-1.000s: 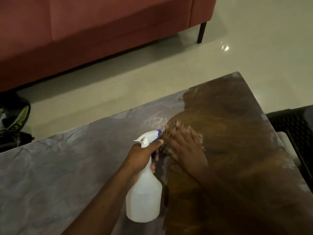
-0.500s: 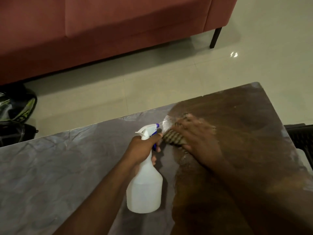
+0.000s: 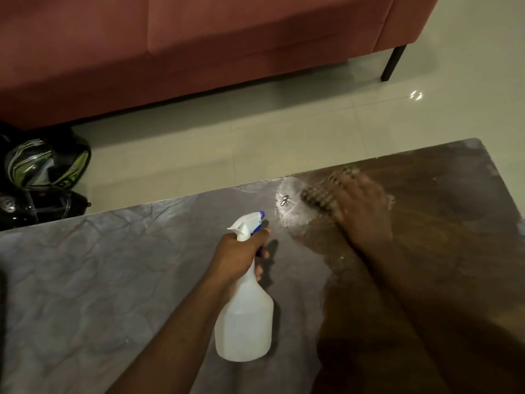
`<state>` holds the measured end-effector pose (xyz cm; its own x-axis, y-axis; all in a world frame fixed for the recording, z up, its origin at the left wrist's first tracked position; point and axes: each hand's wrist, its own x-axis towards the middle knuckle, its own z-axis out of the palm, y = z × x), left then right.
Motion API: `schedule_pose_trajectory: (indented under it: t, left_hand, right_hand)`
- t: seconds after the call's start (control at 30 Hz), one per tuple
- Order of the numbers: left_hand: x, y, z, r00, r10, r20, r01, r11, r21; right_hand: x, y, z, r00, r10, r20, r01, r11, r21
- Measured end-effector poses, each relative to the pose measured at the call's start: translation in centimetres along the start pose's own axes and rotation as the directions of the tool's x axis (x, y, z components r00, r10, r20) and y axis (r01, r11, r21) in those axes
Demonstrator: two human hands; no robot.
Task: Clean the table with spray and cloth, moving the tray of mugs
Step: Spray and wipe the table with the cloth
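Observation:
My left hand (image 3: 237, 253) grips the neck of a white spray bottle (image 3: 244, 317) with a blue nozzle, held over the middle of the table (image 3: 85, 280). My right hand (image 3: 359, 207) presses flat on a checked cloth (image 3: 316, 199) near the table's far edge, to the right of the bottle. Only the cloth's left part shows from under my fingers. A pale wet patch (image 3: 289, 206) lies on the table just left of the cloth. The table surface is grey and marbled on the left, dark brown and wet-looking on the right. No tray or mugs are in view.
A red sofa (image 3: 199, 46) on a black leg (image 3: 393, 64) stands across the tiled floor (image 3: 284, 129) beyond the table. Two helmets (image 3: 42, 177) sit on the floor at the far left, beside the table's edge.
My right hand has slid the cloth away from the bottle, toward the table's far edge and to the right. My left hand keeps the bottle in the same grip. The view has tilted.

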<state>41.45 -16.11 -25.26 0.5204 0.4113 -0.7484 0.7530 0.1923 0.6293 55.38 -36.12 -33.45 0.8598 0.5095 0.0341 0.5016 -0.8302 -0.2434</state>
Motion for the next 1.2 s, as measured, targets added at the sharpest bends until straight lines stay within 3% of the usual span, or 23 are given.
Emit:
schedule_pose_trajectory:
  t: [0.07, 0.1, 0.13, 0.23, 0.3, 0.33, 0.4, 0.43, 0.47, 0.53, 0.6, 0.63, 0.7, 0.77, 0.83, 0.87, 0.93, 1.0, 1.03, 1.07, 1.13, 1.2]
  left_hand:
    - [-0.1, -0.8, -0.4, 1.0, 0.01, -0.015, -0.01, 1.0, 0.017]
    - [-0.3, -1.4, -0.6, 0.999, 0.016, -0.028, -0.015, 1.0, 0.012]
    - [-0.5, -1.9, -0.7, 0.999, 0.023, -0.038, -0.022, 1.0, 0.008]
    - [-1.7, -3.2, -1.5, 1.0, 0.028, -0.008, -0.028, 1.0, 0.008]
    - [-2.6, -3.9, -2.0, 1.0, 0.018, 0.015, -0.018, 1.0, -0.005]
    - [-3.0, -4.2, -2.1, 1.0, 0.021, 0.008, -0.021, 1.0, -0.01]
    - [-3.6, -4.9, -2.1, 0.999, 0.033, -0.012, -0.033, 0.999, -0.012]
    - [-3.8, -5.3, -2.0, 0.999, 0.035, -0.017, -0.035, 0.999, -0.01]
    - [-4.0, -5.7, -2.0, 0.999, 0.035, -0.02, -0.035, 0.999, -0.014]
    - [-4.6, -6.6, -2.0, 0.999, 0.045, -0.029, -0.046, 0.998, -0.049]
    - [-5.2, -7.3, -2.2, 0.997, 0.074, -0.033, -0.076, 0.995, -0.066]
    - [-5.6, -7.7, -2.4, 0.996, 0.084, -0.035, -0.086, 0.994, -0.064]
    - [-6.7, -8.9, -3.0, 0.998, 0.06, -0.022, -0.061, 0.997, -0.045]
    - [-7.8, -10.0, -3.2, 0.999, 0.037, 0.016, -0.036, 0.999, -0.031]
    - [-9.0, -10.8, -2.7, 0.999, 0.04, 0.033, -0.04, 0.999, -0.028]
    - [-9.6, -11.1, -2.3, 0.998, 0.059, 0.01, -0.058, 0.998, -0.038]
    - [-10.5, -12.0, -1.7, 0.995, 0.09, -0.033, -0.091, 0.996, -0.023]
    - [-11.2, -12.5, -1.6, 0.998, 0.066, 0.009, -0.066, 0.997, 0.028]
    - [-11.8, -12.7, -1.7, 0.998, 0.037, 0.052, -0.04, 0.998, 0.044]
    - [-12.1, -13.0, -1.6, 0.996, 0.012, 0.094, -0.016, 0.999, 0.046]
    - [-12.8, -13.8, -1.2, 0.994, 0.011, 0.112, -0.018, 0.998, 0.062]
    - [-13.7, -14.7, -0.3, 0.996, 0.037, 0.086, -0.044, 0.996, 0.077]
  right_hand:
    - [3.0, -3.1, 0.1, 0.98, 0.201, -0.01, -0.2, 0.979, 0.047]
    - [3.3, -5.3, 0.5, 0.989, 0.147, 0.017, -0.148, 0.987, 0.063]
    - [2.6, -7.1, 1.0, 0.998, 0.0, 0.062, -0.004, 0.998, 0.063]
    - [-3.4, -6.5, 1.3, 0.893, -0.424, 0.15, 0.422, 0.906, 0.046]
    - [-4.9, -2.9, 0.4, 0.873, -0.47, 0.127, 0.471, 0.882, 0.024]
    - [-4.6, -1.8, 0.2, 0.917, -0.383, 0.112, 0.384, 0.923, 0.01]
    - [-3.3, -2.5, -0.1, 0.997, -0.04, 0.07, 0.04, 0.999, -0.01]
    - [-3.2, -4.6, 0.2, 0.995, 0.087, 0.045, -0.087, 0.996, -0.001]
    - [-3.8, -7.0, 0.6, 0.992, 0.118, 0.051, -0.119, 0.993, 0.019]
    - [-7.6, -10.7, 1.8, 0.987, -0.104, 0.125, 0.101, 0.994, 0.034]
    - [-12.8, -9.9, 1.8, 0.913, -0.368, 0.175, 0.369, 0.929, 0.027]
    - [-14.4, -8.3, 1.1, 0.897, -0.405, 0.176, 0.407, 0.913, 0.026]
    - [-15.5, -4.8, 0.3, 0.947, -0.298, 0.123, 0.3, 0.954, -0.006]
    - [-14.5, -4.4, -0.5, 0.997, 0.035, 0.072, -0.033, 0.999, -0.032]
    - [-13.7, -8.1, -0.1, 0.963, 0.269, 0.034, -0.269, 0.963, -0.004]
    - [-14.2, -10.1, 0.1, 0.969, 0.243, 0.037, -0.244, 0.969, 0.028]
    - [-18.1, -12.1, 0.8, 0.991, -0.042, 0.127, 0.037, 0.998, 0.043]
    - [-23.4, -10.0, 0.1, 0.932, -0.272, 0.241, 0.274, 0.961, 0.026]
    - [-25.2, -8.4, -0.6, 0.925, -0.289, 0.246, 0.294, 0.956, 0.017]
    - [-26.3, -6.9, -1.0, 0.948, -0.225, 0.227, 0.231, 0.973, 0.003]
    - [-26.6, -6.0, -1.4, 0.985, 0.05, 0.163, -0.047, 0.999, -0.024]
    - [-25.6, -8.3, -1.0, 0.948, 0.307, 0.083, -0.308, 0.951, -0.003]
